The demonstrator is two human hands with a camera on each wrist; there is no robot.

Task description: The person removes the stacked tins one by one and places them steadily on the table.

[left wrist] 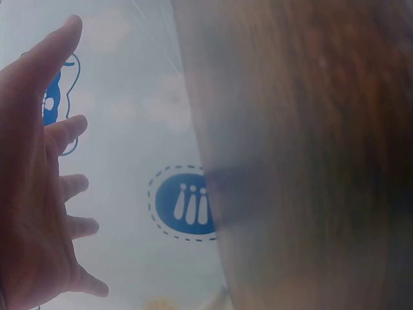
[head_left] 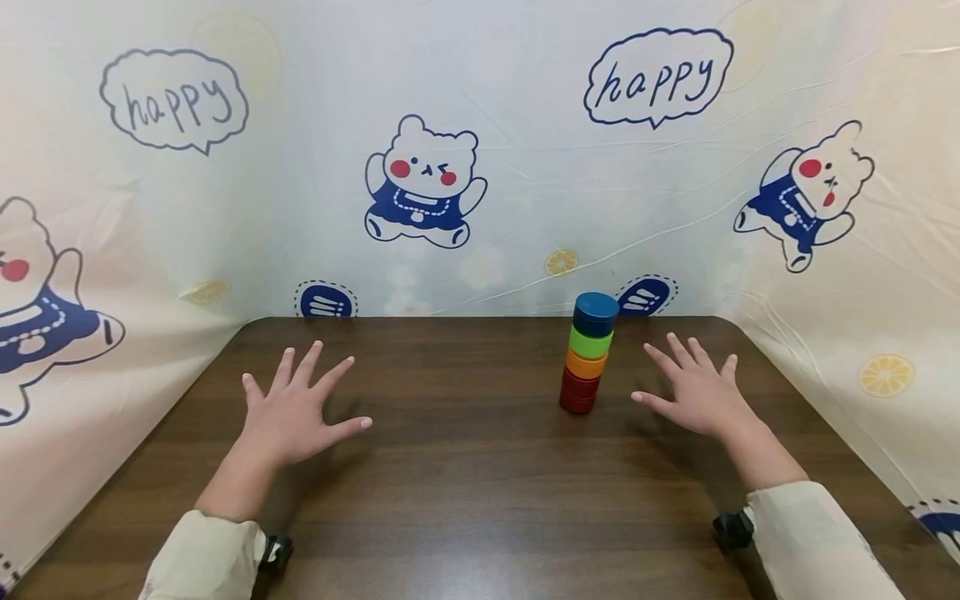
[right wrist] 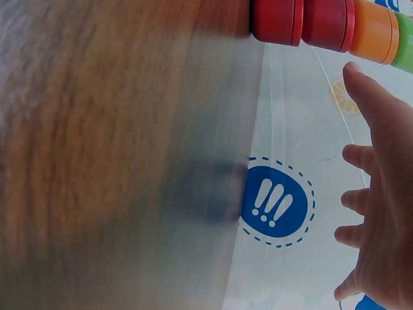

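A stack of round blocks (head_left: 587, 352) stands upright on the dark wooden table (head_left: 465, 483), right of centre: two red at the bottom, then orange, green and blue on top. Its red and orange blocks (right wrist: 322, 24) show in the right wrist view. My right hand (head_left: 693, 390) lies flat with spread fingers just right of the stack, not touching it. My left hand (head_left: 296, 408) rests flat with spread fingers on the left side of the table, far from the stack. Both hands (left wrist: 39, 187) (right wrist: 381, 213) hold nothing.
A plastic sheet printed with cartoon bears (head_left: 423, 183) and "happy" bubbles (head_left: 657, 77) walls the table at the back and both sides. A blue badge with exclamation marks (right wrist: 277, 201) sits on the sheet behind the stack. Pale sleeves (head_left: 813, 542) cover both forearms.
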